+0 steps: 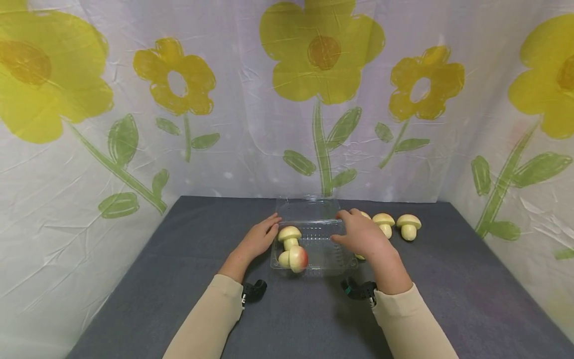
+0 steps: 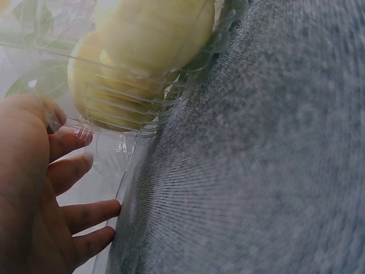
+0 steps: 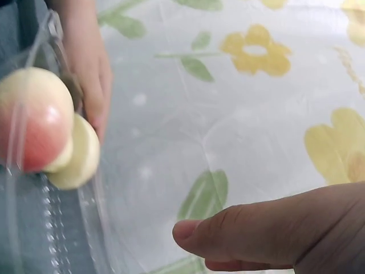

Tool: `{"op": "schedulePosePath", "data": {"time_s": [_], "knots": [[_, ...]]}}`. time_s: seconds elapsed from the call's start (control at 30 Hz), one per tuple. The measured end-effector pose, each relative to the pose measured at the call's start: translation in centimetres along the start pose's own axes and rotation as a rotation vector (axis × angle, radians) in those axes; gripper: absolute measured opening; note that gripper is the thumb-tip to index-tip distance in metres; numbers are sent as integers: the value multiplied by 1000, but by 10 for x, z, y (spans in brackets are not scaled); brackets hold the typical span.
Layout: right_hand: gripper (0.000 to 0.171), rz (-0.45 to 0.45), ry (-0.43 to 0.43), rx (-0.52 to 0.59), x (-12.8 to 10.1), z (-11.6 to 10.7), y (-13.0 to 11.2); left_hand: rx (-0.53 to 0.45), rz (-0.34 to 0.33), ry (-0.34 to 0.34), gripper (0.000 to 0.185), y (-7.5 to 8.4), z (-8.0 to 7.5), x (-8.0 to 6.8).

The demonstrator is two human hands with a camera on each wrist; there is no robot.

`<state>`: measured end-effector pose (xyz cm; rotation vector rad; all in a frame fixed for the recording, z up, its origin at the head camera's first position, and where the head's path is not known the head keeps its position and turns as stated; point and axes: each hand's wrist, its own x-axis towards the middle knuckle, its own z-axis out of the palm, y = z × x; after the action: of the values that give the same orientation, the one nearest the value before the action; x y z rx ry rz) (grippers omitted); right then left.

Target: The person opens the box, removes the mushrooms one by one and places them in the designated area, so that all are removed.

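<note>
A clear plastic clamshell box lies on the table with its lid raised at the back. Two toy mushrooms sit inside at the left end, one upright mushroom and one tipped mushroom with a reddish cap. My left hand touches the box's left back corner, thumb at the rim and fingers spread, as the left wrist view shows. Over the box's right end hovers my right hand, thumb and fingers apart with nothing seen between them.
Right of the box stand a mushroom and another mushroom, with more partly hidden behind my right hand. A dark cloth covers the table. Behind it hangs a flowered curtain.
</note>
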<state>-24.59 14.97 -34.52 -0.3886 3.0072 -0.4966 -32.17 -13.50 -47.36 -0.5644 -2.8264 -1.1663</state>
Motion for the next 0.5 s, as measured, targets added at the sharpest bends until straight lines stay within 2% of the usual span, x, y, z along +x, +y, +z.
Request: {"op": "schedulePosePath", "data": {"time_s": [0.5], "knots": [[55,-152,-31,-74,3,40,-41,0,-4,1,47,-2,1,0]]}}
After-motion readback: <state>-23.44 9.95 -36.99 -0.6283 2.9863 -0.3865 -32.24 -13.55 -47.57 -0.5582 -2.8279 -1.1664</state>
